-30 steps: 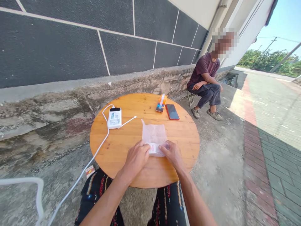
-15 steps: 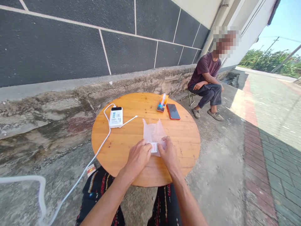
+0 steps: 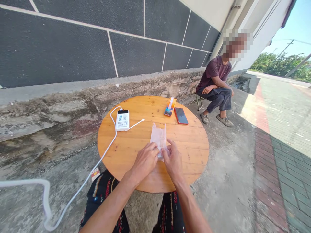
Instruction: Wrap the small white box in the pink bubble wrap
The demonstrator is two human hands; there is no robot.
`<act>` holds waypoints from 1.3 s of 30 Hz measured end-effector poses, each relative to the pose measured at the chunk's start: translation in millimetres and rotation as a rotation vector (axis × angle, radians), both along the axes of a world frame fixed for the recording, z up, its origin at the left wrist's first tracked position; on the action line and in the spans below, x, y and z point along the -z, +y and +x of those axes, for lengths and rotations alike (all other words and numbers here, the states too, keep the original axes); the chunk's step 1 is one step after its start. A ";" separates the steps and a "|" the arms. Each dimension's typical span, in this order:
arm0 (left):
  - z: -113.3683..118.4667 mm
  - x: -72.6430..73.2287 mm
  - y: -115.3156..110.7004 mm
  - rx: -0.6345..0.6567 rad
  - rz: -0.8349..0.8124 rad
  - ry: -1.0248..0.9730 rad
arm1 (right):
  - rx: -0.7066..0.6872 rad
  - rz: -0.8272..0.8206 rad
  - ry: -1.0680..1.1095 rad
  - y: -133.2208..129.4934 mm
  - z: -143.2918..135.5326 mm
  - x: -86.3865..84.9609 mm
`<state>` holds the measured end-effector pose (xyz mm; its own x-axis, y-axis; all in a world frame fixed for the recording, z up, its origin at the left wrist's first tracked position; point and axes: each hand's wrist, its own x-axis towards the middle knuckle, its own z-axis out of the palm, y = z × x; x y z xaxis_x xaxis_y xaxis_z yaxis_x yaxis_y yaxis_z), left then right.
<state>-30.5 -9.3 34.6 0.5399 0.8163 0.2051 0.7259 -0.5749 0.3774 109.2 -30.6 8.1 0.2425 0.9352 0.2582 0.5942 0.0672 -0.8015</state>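
Note:
A thin, pale pink plastic bag (image 3: 159, 134) lies on the round wooden table (image 3: 126, 155), its two upper corners pointing away from me. My left hand (image 3: 146, 158) has its fingers curled onto the bag's near left side. From the right, my right hand (image 3: 173, 159) pinches the near edge between thumb and fingers. A small white block between my fingertips is now mostly covered by the plastic and my fingers, so its kind cannot be made out.
A white power bank (image 3: 122, 120) with a white cable (image 3: 107, 158) is on the table's left. Toward the back right are an orange tape roll (image 3: 170, 106) and a red-edged phone (image 3: 181, 116). Someone (image 3: 215, 77) sits on a folding stool beyond the table.
The bag's sides have been drawn inward, so it looks narrower and covers more of the white block. My hands have come slightly closer together. The view has shifted a little.

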 end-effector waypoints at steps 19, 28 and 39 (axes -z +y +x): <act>-11.2 6.8 5.0 0.063 -0.122 -0.268 | -0.178 0.151 -0.144 -20.4 -5.9 6.8; -12.5 4.4 12.0 0.099 -0.179 -0.337 | -0.126 0.148 -0.114 -20.8 -5.6 18.0; -14.4 6.9 11.1 0.127 -0.138 -0.301 | -0.026 0.097 -0.053 -17.3 -6.6 9.0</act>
